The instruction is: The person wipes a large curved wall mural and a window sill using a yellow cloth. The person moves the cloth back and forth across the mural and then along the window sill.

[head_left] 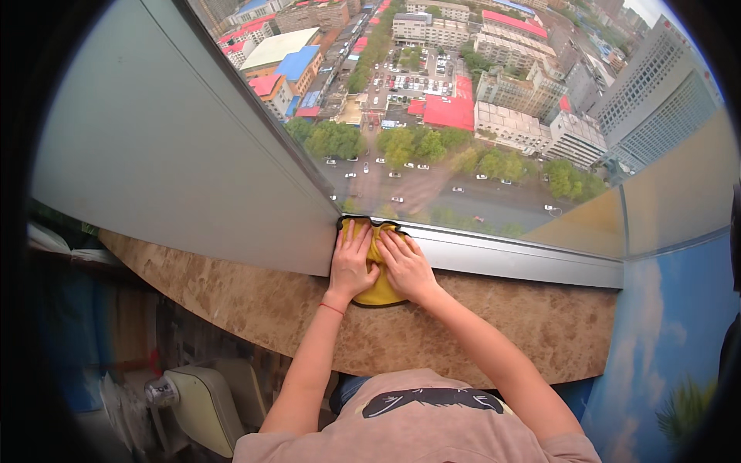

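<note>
A yellow cloth (pixel 380 292) lies on the brown stone window sill (pixel 231 293), pushed up against the grey metal window frame (pixel 502 258). My left hand (pixel 351 262) lies flat on the cloth's left part, fingers spread and pointing toward the glass. My right hand (pixel 405 266) lies flat on its right part, beside the left hand and touching it. Both palms press down on the cloth. A thin red band circles my left wrist. Most of the cloth is hidden under my hands.
A large window pane (pixel 478 116) looks down on streets, trees and buildings far below. A grey wall panel (pixel 170 170) stands to the left. A wall with a sky picture (pixel 664 332) is at right. A pale chair (pixel 201 401) stands below left.
</note>
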`<state>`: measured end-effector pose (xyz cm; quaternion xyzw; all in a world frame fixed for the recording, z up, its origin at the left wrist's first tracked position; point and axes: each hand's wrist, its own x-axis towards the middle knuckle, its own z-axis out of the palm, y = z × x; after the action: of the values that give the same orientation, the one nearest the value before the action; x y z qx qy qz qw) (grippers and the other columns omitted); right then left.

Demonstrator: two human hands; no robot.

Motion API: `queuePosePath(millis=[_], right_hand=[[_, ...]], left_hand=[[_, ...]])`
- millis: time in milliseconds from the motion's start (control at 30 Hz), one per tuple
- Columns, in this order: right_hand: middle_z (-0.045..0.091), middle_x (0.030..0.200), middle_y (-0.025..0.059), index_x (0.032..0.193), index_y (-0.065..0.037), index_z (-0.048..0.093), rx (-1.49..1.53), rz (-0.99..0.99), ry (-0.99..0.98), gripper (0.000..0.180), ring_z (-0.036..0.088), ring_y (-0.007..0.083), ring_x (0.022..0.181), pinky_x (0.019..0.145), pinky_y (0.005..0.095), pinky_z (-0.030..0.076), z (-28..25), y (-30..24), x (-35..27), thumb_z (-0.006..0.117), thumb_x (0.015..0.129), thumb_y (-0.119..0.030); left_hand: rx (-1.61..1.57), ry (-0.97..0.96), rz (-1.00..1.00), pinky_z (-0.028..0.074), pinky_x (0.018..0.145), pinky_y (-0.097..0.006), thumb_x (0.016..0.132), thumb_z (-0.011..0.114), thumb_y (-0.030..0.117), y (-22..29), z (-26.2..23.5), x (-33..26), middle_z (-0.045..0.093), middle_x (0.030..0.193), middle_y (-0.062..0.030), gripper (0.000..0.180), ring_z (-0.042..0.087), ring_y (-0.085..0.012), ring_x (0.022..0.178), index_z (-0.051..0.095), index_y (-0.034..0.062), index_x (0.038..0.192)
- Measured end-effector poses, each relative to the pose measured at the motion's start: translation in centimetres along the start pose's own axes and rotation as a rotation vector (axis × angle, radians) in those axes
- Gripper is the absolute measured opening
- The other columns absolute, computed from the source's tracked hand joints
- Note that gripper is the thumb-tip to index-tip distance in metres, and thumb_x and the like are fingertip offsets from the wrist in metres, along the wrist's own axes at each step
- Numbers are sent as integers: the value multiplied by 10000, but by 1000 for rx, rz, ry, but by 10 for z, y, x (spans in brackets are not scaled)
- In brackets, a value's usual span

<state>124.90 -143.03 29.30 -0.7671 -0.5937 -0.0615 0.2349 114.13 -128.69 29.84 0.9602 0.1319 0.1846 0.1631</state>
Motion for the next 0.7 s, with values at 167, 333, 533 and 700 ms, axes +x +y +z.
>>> queuePosePath(millis=[167,333,533,700], right_hand=[[427,1447,131,1354,-22,462,9,21,-13,570,380,253,1356,1120,418,271,0,-6,-4,561,806,-145],[409,1463,119,1368,-47,459,-75,41,-122,550,371,249,1365,1114,418,276,-14,-12,-34,554,836,-151],[415,1453,128,1377,-34,441,-4,51,-80,568,369,255,1363,1112,417,276,-7,-8,-6,560,837,-161],[408,1455,148,1384,-19,425,1,38,-94,576,355,277,1372,1117,439,273,-2,-7,-1,558,843,-167]], left_hand=[[67,74,-103,238,1131,-532,697,643,159,12,16,-12,397,1458,-175,743,272,-402,1395,418,3,1387],[2,120,-161,260,1112,-561,689,615,97,29,17,-34,415,1437,-214,703,352,-429,1350,450,-22,1362],[64,133,-163,298,1101,-515,686,571,78,15,17,-6,454,1407,-207,659,381,-401,1334,478,-38,1329],[87,106,-135,285,1117,-497,677,576,94,14,17,-6,439,1419,-210,706,382,-396,1332,442,-45,1355]])
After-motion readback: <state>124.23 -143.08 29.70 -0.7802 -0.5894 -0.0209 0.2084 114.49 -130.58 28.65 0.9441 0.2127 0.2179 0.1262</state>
